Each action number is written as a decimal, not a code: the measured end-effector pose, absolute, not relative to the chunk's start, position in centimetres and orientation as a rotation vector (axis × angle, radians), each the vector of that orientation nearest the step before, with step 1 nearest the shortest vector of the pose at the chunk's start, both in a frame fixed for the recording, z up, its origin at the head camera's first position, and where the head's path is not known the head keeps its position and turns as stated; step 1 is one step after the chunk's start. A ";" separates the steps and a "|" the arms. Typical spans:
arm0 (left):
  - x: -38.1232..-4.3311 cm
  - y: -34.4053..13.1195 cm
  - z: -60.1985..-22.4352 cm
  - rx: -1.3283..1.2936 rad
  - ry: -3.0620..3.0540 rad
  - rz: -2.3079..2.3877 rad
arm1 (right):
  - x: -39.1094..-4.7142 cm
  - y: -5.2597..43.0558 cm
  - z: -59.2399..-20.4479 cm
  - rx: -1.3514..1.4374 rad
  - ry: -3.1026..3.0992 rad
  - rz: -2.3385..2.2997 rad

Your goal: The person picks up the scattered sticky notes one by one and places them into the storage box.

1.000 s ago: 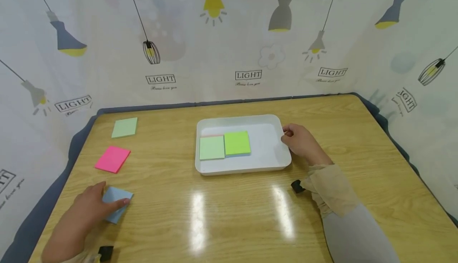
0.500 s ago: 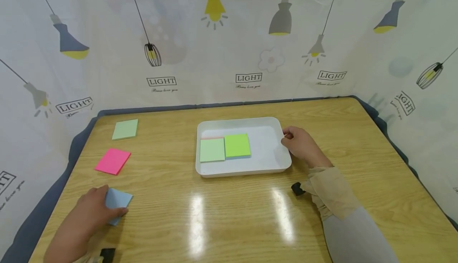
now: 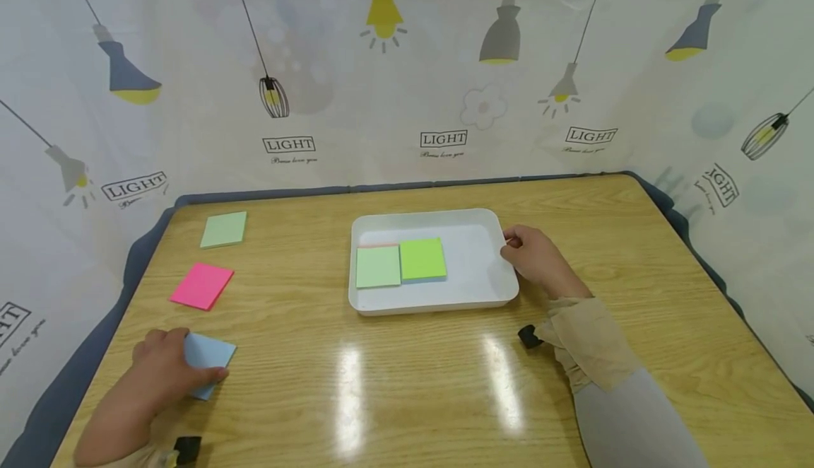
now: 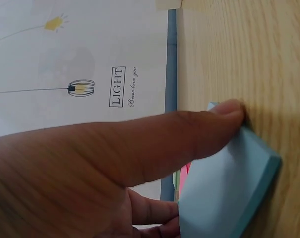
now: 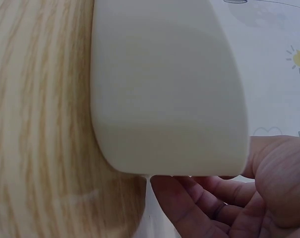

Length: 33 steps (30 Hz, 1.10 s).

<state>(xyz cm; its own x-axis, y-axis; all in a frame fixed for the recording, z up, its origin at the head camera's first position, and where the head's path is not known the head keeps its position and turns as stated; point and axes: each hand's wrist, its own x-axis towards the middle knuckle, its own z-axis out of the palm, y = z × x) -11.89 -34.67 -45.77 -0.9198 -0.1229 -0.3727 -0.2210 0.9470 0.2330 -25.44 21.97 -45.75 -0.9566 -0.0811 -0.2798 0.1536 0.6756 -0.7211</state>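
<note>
My left hand (image 3: pixel 162 369) holds a light blue sticky note pad (image 3: pixel 213 351) at the table's left front. In the left wrist view its thumb lies along one edge of the blue pad (image 4: pixel 229 173), fingers at the opposite side. My right hand (image 3: pixel 537 256) grips the right end of a white rectangular tray (image 3: pixel 480 263); the right wrist view shows curled fingers against the tray's outer wall (image 5: pixel 164 99). Inside the tray lie a pale green pad (image 3: pixel 378 267) and a bright lime pad (image 3: pixel 422 259), with pink and blue edges showing beneath them.
Beyond the left hand, a hot pink pad (image 3: pixel 202 286) and another pale green pad (image 3: pixel 224 230) lie along the left side of the wooden table (image 3: pixel 413 369). A white curtain (image 3: pixel 356 79) printed with lamps surrounds the table's back and sides.
The left thumb has shifted slightly toward the near side of the blue pad. Tray and right hand have kept their place.
</note>
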 end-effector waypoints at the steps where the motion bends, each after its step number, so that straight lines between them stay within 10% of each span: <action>1: -11.9 -34.7 -45.9 -0.255 2.739 0.393 | -25.4 22.0 -45.8 0.056 2.601 -1.158; 33: -12.6 -32.9 -41.4 -0.396 2.804 0.775 | -25.6 22.2 -45.7 0.053 2.601 -1.139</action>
<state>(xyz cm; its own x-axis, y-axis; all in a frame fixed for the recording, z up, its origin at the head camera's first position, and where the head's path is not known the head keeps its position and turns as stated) -12.65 -32.94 -41.44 -0.9429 -0.2006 -0.2659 -0.3087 0.8262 0.4713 -25.57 22.15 -45.65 -0.9541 -0.0862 -0.2869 0.1524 0.6848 -0.7126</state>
